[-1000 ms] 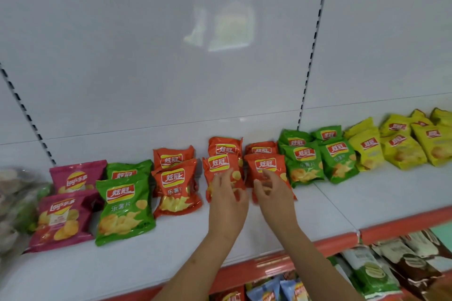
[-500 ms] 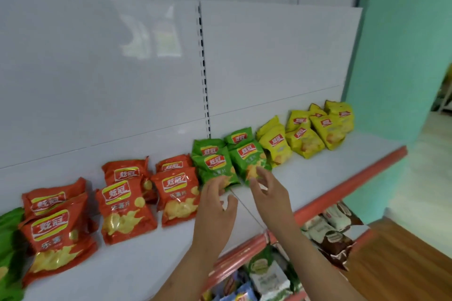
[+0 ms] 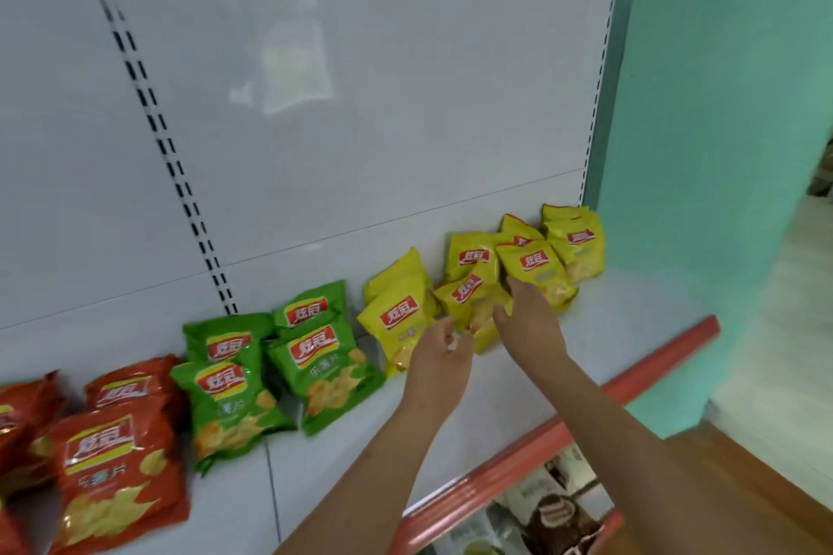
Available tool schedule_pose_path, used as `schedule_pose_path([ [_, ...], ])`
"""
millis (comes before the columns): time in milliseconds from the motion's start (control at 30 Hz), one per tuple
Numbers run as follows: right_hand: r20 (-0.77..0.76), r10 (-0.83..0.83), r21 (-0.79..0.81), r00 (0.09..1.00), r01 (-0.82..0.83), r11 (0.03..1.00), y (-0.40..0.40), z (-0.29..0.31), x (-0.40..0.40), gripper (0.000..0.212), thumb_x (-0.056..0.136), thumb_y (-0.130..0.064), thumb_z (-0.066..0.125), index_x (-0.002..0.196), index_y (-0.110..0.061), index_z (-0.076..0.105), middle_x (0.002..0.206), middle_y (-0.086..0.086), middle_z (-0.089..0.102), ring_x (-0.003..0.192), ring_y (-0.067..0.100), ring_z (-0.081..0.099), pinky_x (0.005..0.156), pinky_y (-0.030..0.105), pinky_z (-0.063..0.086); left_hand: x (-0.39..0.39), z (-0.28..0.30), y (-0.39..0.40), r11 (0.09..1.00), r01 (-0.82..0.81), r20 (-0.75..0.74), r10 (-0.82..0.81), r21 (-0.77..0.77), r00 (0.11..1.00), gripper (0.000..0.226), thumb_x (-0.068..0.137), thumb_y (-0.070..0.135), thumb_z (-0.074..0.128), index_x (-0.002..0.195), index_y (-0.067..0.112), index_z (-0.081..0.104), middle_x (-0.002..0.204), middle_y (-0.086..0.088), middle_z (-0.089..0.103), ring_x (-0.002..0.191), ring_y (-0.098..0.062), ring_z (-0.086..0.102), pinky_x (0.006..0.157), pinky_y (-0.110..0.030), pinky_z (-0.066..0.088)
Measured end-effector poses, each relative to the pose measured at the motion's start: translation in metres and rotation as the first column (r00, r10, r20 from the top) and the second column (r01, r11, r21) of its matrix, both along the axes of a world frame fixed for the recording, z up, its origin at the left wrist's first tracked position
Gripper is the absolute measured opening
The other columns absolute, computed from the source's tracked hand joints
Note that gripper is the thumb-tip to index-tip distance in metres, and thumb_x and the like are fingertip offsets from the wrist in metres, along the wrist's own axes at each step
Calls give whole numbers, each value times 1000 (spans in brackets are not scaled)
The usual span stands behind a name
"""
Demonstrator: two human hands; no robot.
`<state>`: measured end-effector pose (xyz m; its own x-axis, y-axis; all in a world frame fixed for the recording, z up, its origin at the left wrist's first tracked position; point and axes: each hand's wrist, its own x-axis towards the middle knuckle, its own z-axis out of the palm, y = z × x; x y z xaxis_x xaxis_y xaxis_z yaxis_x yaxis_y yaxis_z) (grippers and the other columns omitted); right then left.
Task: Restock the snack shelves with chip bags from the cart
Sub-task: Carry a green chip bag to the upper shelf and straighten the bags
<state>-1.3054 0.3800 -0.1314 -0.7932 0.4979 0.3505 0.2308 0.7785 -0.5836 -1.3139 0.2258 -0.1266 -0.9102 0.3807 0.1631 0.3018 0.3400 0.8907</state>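
Risk: leaning yellow bags (image 3: 473,306) toppling on the shelf (image 3: 631,315).
Left hand (image 3: 439,354) loosely curled, empty; right hand (image 3: 527,320) flat, touching one bag; a nudge could slide neighbours.

Both bare forearms reach forward: left hand (image 3: 439,349) with fingers loosely curled, right hand (image 3: 529,320) extended, fingers straight.

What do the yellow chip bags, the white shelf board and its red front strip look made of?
Yellow chip bags: thin glossy plastic film, judging by crinkles and sheen. White shelf board: probably painted sheet metal, smooth and semi-gloss. Red front strip: likely moulded plastic, shiny along its ridge.
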Motion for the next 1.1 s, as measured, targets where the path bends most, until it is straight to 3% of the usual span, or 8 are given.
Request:
schedule_pose_path([
  [100, 125, 121, 295, 985, -154, 943, 22, -19, -24, 56, 96, -17, 46, 150, -10, 35, 156, 12, 35, 143, 32, 34, 108, 44, 42, -20, -11, 44, 999, -19, 16, 20, -28, 1000, 33, 97, 27, 45, 117, 6, 59, 113, -17, 63, 108, -30, 57, 99, -45, 43],
  [267, 276, 268, 439, 923, -369, 819, 42, -63, -56, 65, 93, -34, 29, 153, -10, 30, 163, 10, 21, 150, 31, 13, 116, 46, 33, -41, -32, 77, 960, -24, -88, 0, -281, 996, 60, 106, 30, 35, 157, 4, 17, 164, -19, 12, 153, -29, 7, 125, -37, 3],
  [533, 160, 405, 139, 900, -427, 894, 34, -54, -48, 68, 97, -41, 24, 156, -8, 15, 164, 12, 2, 152, 28, 1, 124, 42, 15, -43, -44, 94, 974, -226, -10, 226, -18, 974, 70, 101, 29, 50, 156, 2, 15, 159, -23, 12, 149, -34, 17, 122, -38, 21],
  [633, 32, 387, 56, 922, -388, 920, 31, -43, -45, 62, 100, -24, 44, 155, -10, 19, 161, 19, 22, 147, 38, 23, 115, 46, 34, -46, -39, 99, 955, -285, 60, 280, 81, 958, 64, 99, 22, 51, 153, 2, 23, 155, -22, 29, 144, -33, 27, 120, -38, 24],
  [733, -118, 280, -163, 953, -297, 941, 37, -38, -49, 64, 93, -25, 55, 151, -15, 30, 118, 9, 65, 104, 25, 64, 89, 40, 52, -44, -36, 100, 943, -296, 77, 288, 149, 955, 60, 98, 20, 52, 152, 4, 29, 152, -19, 36, 142, -30, 31, 119, -36, 24],
  [867, -284, 201, -314, 937, -289, 904, 41, -37, -50, 36, 88, -21, 58, 124, -25, 55, 111, -5, 67, 103, 12, 64, 90, 35, 53, -36, -38, 97, 951, -235, -26, 245, 202, 969, 63, 96, 28, 53, 151, 7, 31, 150, -14, 36, 141, -25, 31, 118, -34, 25],
  [967, -297, 203, -303, 933, -293, 907, 41, -34, -52, 32, 91, -14, 60, 121, -25, 55, 112, -2, 65, 104, 14, 62, 90, 31, 50, -42, -37, 93, 957, -220, -83, 239, 190, 967, 73, 87, 37, 47, 152, 7, 30, 149, -11, 38, 139, -21, 32, 113, -22, 23],
  [1100, -318, 121, 74, 940, -103, 992, 51, -17, -72, 38, 96, -14, 56, 132, -5, 55, 125, 11, 58, 114, 25, 53, 99, 36, 44, -56, -40, 93, 967, -210, -103, 226, 147, 969, 68, 95, 23, 58, 153, 7, 26, 153, -12, 35, 141, -23, 31, 117, -26, 23],
])
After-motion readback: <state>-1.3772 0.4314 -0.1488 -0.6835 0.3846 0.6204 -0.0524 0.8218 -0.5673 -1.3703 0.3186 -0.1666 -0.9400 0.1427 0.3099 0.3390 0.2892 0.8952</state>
